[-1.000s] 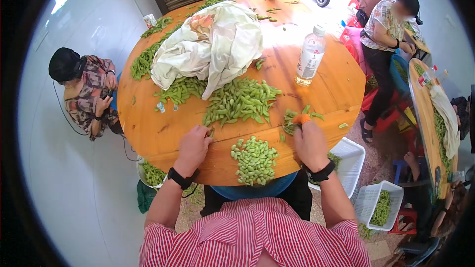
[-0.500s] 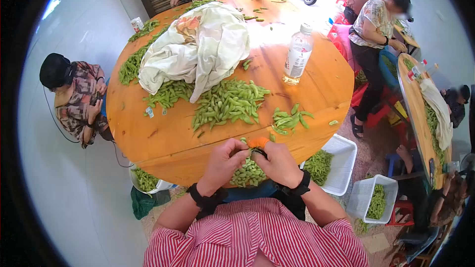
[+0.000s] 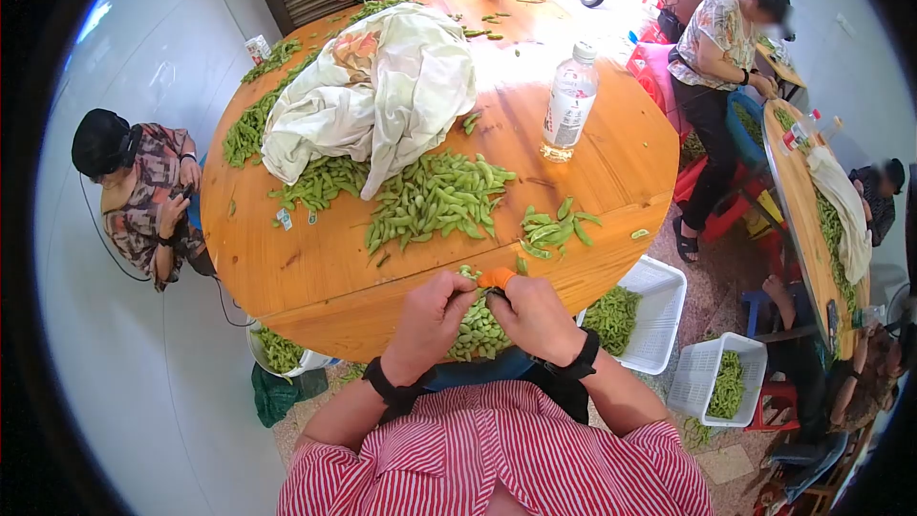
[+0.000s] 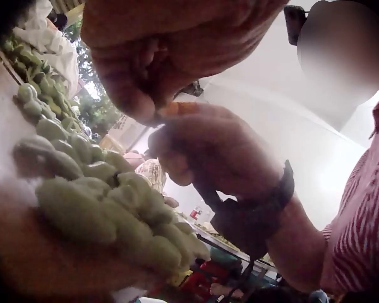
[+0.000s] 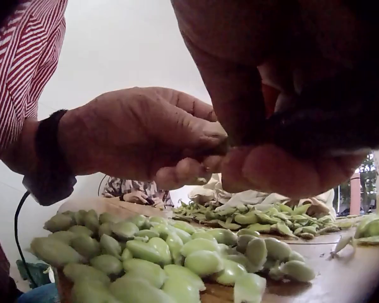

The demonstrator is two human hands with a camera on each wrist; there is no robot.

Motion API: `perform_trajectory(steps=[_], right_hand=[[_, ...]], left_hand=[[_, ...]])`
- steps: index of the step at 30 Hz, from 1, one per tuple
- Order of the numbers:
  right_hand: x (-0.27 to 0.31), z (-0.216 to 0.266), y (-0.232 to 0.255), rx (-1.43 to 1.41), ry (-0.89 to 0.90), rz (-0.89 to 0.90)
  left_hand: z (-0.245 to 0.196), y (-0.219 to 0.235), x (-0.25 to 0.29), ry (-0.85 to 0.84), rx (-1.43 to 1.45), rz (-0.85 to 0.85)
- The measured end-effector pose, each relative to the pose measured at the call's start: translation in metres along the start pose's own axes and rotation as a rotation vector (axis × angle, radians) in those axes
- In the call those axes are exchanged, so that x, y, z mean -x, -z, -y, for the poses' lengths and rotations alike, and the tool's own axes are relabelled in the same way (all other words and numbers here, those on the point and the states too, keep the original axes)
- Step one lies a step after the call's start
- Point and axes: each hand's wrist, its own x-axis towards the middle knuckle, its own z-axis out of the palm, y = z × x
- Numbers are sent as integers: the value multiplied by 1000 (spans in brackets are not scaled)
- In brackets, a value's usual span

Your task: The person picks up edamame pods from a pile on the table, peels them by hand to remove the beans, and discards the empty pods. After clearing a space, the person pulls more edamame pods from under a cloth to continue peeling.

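2 white baskets (image 3: 660, 313), green pods (image 3: 612, 317) inside both.

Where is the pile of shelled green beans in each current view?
Head: bottom centre, at the near edge of the table, partly hidden behind the hands; beans.
Left wrist: left side to lower middle, beans.
Right wrist: lower left to lower centre, beans.
Shared landmark: the red-and-white striped shirt, bottom in head, right edge in left wrist, upper left in right wrist.
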Motion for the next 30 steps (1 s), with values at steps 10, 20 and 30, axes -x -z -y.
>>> perform_trajectory(steps=[10, 20, 30], right_hand=[[1, 1, -16, 219, 41, -56], [-4, -13, 5, -88, 206, 46], [-1, -11, 1, 50, 104, 45]], left_hand=[[9, -12, 0, -451, -348, -68], [29, 7, -9, 586, 1072, 316], [9, 0, -5, 419, 683, 201]])
